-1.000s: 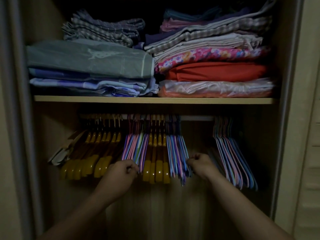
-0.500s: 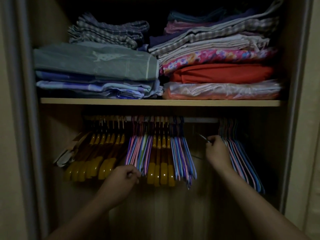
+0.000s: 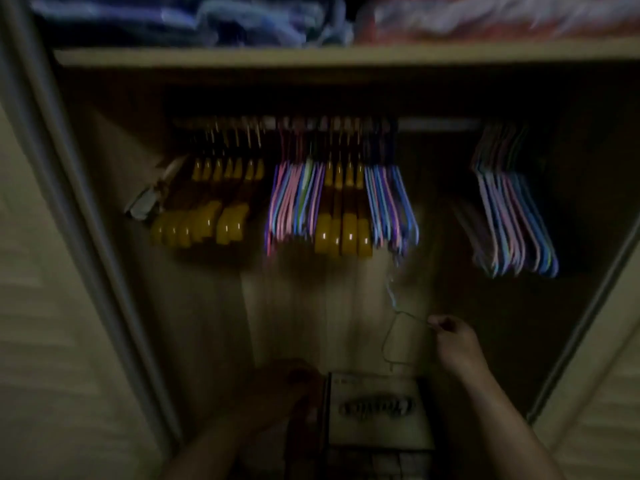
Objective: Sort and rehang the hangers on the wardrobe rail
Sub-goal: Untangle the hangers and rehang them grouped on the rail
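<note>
Hanger, a thin wire one, is pinched in the right hand low in the wardrobe, above a box. Left hand rests beside the box, its grip too dark to tell. Farther back, hangers crowd the rail.

Home wardrobe: hanger rail, linen shelf.

Yellow-and-brown wooden hangers hang far left; pink, blue and purple wire hangers hang right. A pale box with dark lettering sits near.
</note>
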`<state>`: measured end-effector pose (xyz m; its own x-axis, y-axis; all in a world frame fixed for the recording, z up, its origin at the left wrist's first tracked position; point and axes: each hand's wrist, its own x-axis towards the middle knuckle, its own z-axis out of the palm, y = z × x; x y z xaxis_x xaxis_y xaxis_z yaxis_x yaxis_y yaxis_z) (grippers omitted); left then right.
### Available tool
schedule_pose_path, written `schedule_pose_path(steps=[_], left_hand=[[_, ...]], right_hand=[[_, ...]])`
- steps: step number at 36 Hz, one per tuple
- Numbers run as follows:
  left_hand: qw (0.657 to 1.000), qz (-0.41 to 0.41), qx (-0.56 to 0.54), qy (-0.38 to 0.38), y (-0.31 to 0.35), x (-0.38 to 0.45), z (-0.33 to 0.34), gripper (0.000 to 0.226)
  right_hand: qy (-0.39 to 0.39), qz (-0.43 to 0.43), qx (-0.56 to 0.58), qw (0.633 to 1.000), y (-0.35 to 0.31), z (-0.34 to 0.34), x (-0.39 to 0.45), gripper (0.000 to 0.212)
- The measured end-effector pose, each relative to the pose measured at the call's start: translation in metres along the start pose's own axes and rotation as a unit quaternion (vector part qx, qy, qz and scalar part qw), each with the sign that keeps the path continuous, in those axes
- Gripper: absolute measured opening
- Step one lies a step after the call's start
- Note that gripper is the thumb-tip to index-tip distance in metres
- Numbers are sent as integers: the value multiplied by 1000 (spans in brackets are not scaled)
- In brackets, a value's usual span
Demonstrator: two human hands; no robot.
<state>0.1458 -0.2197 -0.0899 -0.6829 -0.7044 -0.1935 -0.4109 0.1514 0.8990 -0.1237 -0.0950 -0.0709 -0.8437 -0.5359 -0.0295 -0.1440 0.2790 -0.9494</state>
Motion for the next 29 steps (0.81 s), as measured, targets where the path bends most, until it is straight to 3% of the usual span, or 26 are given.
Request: schedule_pose_path(steps=[4, 8, 11, 14, 15, 17, 20, 24, 29], left_hand=[[990, -132, -32, -27, -67, -17, 34, 20], [983, -171, -6, -63, -128, -30, 38, 8], [987, -157, -23, -14, -159, -43, 26, 30], [993, -112, 7, 44, -171, -54, 10, 70], [993, -100, -6, 54, -166, -54, 4, 67], [994, -92, -13, 55, -166, -56, -6, 36], [992, -116, 8, 58, -176, -63, -23, 11], [991, -117, 1, 72, -177, -84, -45, 20], [990, -114, -79, 32, -170, -104, -64, 30]], right_hand=[[-110, 42, -42, 992, 47, 20, -47, 16], [-215, 83, 15, 973, 65, 25, -73, 23], [-280, 86, 47, 955, 67, 24, -77, 19], [-342, 95, 124, 927, 67, 20, -73, 13], [-359, 104, 149, 916, 67, 17, -70, 17], [-385, 115, 165, 901, 68, 13, -65, 24], [-369, 120, 188, 903, 72, 7, -56, 18], [-284, 155, 261, 910, 77, -3, -40, 13], [-223, 232, 363, 875, 92, -2, -31, 17]])
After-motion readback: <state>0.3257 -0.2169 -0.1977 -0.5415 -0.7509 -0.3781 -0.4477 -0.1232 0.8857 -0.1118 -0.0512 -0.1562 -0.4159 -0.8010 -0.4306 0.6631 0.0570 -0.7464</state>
